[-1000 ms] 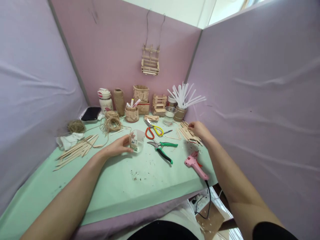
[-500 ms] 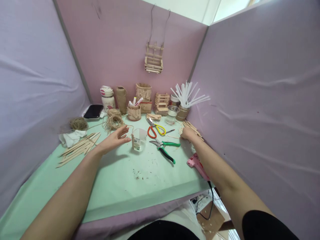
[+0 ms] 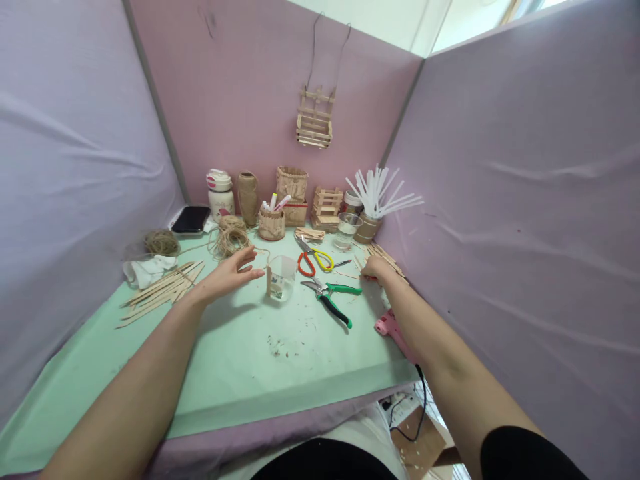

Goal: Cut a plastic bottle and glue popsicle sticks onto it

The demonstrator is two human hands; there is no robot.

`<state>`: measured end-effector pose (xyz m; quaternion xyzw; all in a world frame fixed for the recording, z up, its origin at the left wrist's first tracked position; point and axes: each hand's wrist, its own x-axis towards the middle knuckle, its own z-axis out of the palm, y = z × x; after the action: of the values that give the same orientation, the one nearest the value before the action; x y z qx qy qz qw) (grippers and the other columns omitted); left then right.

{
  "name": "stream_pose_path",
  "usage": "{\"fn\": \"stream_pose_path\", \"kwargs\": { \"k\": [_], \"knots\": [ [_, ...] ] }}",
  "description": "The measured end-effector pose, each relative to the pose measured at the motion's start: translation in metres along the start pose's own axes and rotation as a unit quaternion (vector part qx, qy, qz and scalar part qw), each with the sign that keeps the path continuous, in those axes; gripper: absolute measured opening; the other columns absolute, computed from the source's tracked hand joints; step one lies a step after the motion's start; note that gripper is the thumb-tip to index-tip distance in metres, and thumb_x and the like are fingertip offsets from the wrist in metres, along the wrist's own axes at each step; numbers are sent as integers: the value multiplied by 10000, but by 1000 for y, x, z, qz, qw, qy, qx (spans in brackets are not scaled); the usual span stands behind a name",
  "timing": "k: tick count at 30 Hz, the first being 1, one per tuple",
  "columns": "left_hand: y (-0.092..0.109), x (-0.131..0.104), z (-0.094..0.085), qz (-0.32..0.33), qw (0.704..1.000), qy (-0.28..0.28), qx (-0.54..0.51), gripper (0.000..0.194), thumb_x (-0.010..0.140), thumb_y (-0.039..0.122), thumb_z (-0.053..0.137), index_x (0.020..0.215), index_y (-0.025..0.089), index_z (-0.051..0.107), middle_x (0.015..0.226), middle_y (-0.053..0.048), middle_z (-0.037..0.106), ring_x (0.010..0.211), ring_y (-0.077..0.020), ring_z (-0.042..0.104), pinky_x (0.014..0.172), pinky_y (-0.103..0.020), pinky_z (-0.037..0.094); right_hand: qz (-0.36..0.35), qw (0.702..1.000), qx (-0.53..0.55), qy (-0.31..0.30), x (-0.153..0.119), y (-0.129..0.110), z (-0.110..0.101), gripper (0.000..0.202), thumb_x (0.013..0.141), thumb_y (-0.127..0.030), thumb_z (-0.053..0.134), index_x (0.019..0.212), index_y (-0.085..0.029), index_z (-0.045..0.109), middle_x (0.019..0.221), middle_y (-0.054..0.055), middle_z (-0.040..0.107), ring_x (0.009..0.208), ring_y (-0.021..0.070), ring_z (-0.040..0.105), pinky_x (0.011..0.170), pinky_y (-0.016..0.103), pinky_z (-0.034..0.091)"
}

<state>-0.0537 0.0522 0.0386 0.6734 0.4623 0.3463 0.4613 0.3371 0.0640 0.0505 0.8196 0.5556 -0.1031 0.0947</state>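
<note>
My left hand (image 3: 231,275) hovers with fingers apart just left of a clear plastic cup (image 3: 283,279), which has a strip of wood on its left side. Nothing is in that hand. On the right, my right hand (image 3: 376,268) reaches down at the near end of a pile of thin wooden sticks (image 3: 387,260). Its fingers are curled, and whatever they pinch is hidden. A pink hot glue gun (image 3: 393,328) lies partly under my right forearm. Between the hands lie pruning shears (image 3: 330,297) with green handles and scissors (image 3: 314,256) with red and yellow handles.
More wooden sticks (image 3: 160,290) lie at the left, near a twine coil (image 3: 231,237) and a phone (image 3: 191,219). Along the back stand a bottle (image 3: 220,197), a pen holder (image 3: 271,224), a water cup (image 3: 346,232) and white glue sticks (image 3: 376,193). A small wooden rack (image 3: 315,127) hangs on the wall.
The view has shifted slightly, so most things sit a little further right. Both hands stay in nearly the same places, the left beside the cup and the right at the sticks.
</note>
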Motion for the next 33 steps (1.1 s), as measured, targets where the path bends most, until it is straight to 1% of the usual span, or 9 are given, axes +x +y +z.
{"fn": "stream_pose_path", "kwargs": {
  "k": [3,5,8,10,14,18,24,28,33],
  "knots": [
    [7,0,-5,29,997,63,19,828,699,497,762,1411,175,488,1425,-174,551,1294,-314,551,1103,-484,435,-2,998,19,61,-11,2,-11,119,724,-88,645,783,-101,747,731,157,719,756,244,682,639,285,450],
    [16,-7,-2,66,984,161,43,634,732,476,735,1273,171,606,1241,-131,675,1130,-276,647,1035,-446,491,-7,993,38,112,-30,3,-17,169,818,-140,563,864,-101,721,820,179,724,806,245,680,653,286,432],
    [29,-32,23,117,949,291,38,365,816,438,662,1083,193,696,1006,-63,731,950,-216,679,924,-356,534,-52,975,85,198,-81,-3,-11,206,903,-212,455,978,-167,642,944,118,721,840,208,657,672,264,412],
    [32,-55,51,132,958,253,0,285,817,420,672,996,203,720,943,-47,736,879,-199,678,858,-321,542,-160,923,195,290,-121,-18,8,114,900,-253,489,888,-202,591,833,59,700,734,174,628,665,249,411],
    [23,-88,101,82,987,117,-76,283,773,410,737,973,210,728,906,-56,742,817,-195,682,778,-312,550,-338,860,264,277,-179,-63,65,138,910,-228,472,778,-226,512,694,-4,623,614,136,570,618,227,404],
    [11,-93,110,36,983,118,-135,260,754,404,745,905,196,703,895,-60,741,798,-193,689,764,-322,561,-369,838,220,336,-187,-99,103,178,889,-139,451,736,-226,478,641,-6,572,579,147,526,589,251,377],
    [18,-91,103,20,975,156,-157,220,741,403,735,804,205,664,767,-26,696,666,-161,648,672,-301,558,-387,828,166,371,-181,-109,112,188,882,-98,450,750,-227,488,677,17,592,646,175,554,630,275,386],
    [18,-93,104,26,977,154,-145,201,747,394,735,785,206,674,790,-31,691,688,-162,639,686,-303,553,-399,832,169,346,-188,-102,108,168,921,-137,456,790,-220,523,719,26,620,663,176,578,619,278,404],
    [16,-91,97,46,974,138,-171,232,770,420,730,829,197,703,840,-50,703,808,-182,656,763,-310,560,-380,847,230,294,-200,-47,83,186,973,-385,493,1021,-223,573,934,82,684,791,210,650,683,313,489]
  ]
}}
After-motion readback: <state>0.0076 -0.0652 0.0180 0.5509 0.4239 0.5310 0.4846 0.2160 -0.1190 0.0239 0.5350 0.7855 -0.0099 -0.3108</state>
